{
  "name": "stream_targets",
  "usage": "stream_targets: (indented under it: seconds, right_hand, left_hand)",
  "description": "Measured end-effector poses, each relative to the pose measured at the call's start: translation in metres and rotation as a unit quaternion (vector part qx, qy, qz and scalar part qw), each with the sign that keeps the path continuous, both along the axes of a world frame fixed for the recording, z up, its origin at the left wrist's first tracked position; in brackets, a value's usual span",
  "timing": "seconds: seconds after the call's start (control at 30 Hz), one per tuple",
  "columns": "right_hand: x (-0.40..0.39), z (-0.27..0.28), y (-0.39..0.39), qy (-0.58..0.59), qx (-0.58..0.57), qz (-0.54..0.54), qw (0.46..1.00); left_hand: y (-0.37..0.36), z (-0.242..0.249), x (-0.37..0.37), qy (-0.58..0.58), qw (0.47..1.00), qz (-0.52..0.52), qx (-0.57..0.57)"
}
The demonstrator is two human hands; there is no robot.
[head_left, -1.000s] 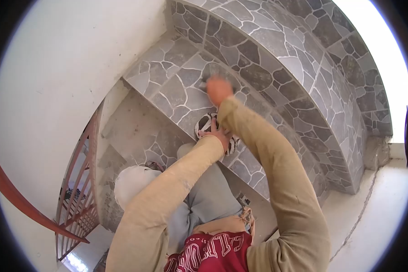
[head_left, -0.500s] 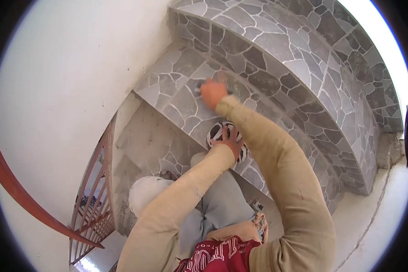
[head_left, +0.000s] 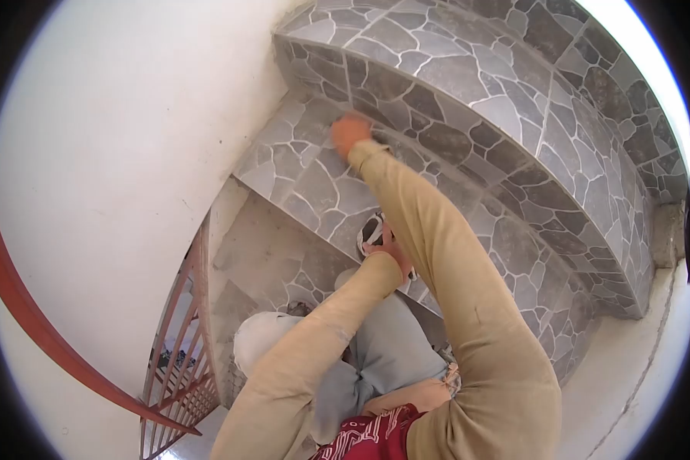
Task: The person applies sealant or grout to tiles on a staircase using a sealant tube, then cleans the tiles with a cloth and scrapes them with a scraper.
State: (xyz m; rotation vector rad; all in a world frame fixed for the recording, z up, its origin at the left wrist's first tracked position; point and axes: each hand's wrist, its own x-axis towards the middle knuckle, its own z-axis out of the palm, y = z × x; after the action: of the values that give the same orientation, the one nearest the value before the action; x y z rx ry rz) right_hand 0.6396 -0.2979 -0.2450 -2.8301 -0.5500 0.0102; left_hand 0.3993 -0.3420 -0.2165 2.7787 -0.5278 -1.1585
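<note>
Fingers of the right hand, grip unclear, are sitting over the step running upper left to lower right, while the left hand, grip part-hidden, is touching a black-and-white thing mid-frame.

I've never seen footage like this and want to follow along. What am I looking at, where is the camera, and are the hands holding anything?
There is no machine here: a person in tan sleeves works with bare hands. The camera is worn on the head, looking forward and down, so the lens bends the edges. Ahead is a stair step with a gray stone pattern and pale joint lines; a reddish railing curves along the left. The left hand rests on a dark-and-white object, perhaps a shoe, at the step. The right hand reaches farther over the step, too blurred to tell whether it holds anything.
</note>
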Motion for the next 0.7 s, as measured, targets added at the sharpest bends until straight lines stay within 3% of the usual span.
stream_targets:
  seconds: [0.07,0.17,0.2,0.27,0.37,0.47,0.5,0.53,0.6,0.63,0.7]
  right_hand:
    - [-0.035,0.003,0.016,0.000,-0.006,0.084,0.996]
    - [-0.015,0.004,-0.004,-0.040,-0.001,-0.008,0.999]
    - [-0.004,0.007,-0.012,-0.040,-0.004,-0.017,0.999]
    - [0.017,0.013,-0.025,-0.015,0.019,-0.037,0.999]
    - [-0.016,0.061,-0.052,0.023,-0.067,0.043,0.997]
    - [-0.071,0.098,-0.124,-0.017,-0.020,0.051,0.998]
    - [-0.097,0.107,-0.163,-0.115,0.071,0.105,0.985]
    - [-0.112,0.126,-0.192,-0.037,-0.011,0.041,0.998]
    - [-0.119,0.113,-0.274,-0.211,0.007,0.098,0.972]
    - [-0.134,0.126,-0.290,-0.195,-0.039,0.043,0.979]
    - [-0.147,0.126,-0.298,-0.158,-0.072,0.023,0.984]
  left_hand:
    - [-0.002,-0.013,0.010,-0.025,1.000,0.002,-0.012]
    - [0.010,-0.091,0.003,-0.049,0.994,-0.099,0.002]
    - [0.028,-0.135,-0.001,-0.186,0.953,-0.081,-0.224]
    - [0.005,-0.032,0.004,-0.020,1.000,0.009,-0.012]
    - [0.007,0.011,0.000,-0.044,0.998,0.012,-0.037]
    - [0.009,0.013,0.003,-0.042,0.998,0.017,-0.049]
    - [0.009,0.012,0.004,-0.046,0.997,0.021,-0.058]
    - [0.009,0.011,0.005,-0.048,0.996,0.024,-0.066]
    - [0.009,0.023,0.008,-0.020,0.998,0.024,-0.060]
    - [0.009,0.024,0.015,-0.005,1.000,-0.008,-0.026]
    - [-0.014,-0.026,0.058,0.049,0.999,-0.022,-0.007]
